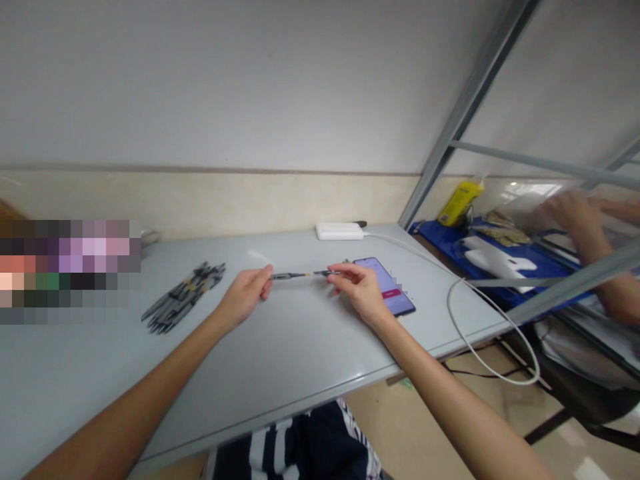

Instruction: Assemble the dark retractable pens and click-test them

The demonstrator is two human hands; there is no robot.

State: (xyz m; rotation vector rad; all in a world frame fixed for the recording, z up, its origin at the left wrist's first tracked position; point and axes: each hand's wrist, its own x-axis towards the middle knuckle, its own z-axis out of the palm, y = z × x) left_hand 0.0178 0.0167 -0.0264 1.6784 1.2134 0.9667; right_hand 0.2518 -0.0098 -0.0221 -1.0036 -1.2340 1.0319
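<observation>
Pen (290, 275) lies nearly level between the two hands, over the desk (300, 353), with a yellow patch near its middle. It looks slim and probably weighs very little; the body should be stiff, likely smooth plastic that could turn or slip under dry fingertips. The thin stretch beside the yellow seems the weakest part, so the thicker grey barrel and the far end look like the better holds. Whether the pen is whole or in two pieces there is too small to tell.

The left hand (247, 293) is closed round the barrel end, thumb along the top, fingers curled under. The right hand (360, 290) pinches the other end lightly between thumb and fingertips, its remaining fingers loosely bent. Both forearms reach in from below and converge. Beside the left hand lies a bundle of pens (185, 297); a phone (380, 280) lies just beside the right.
</observation>
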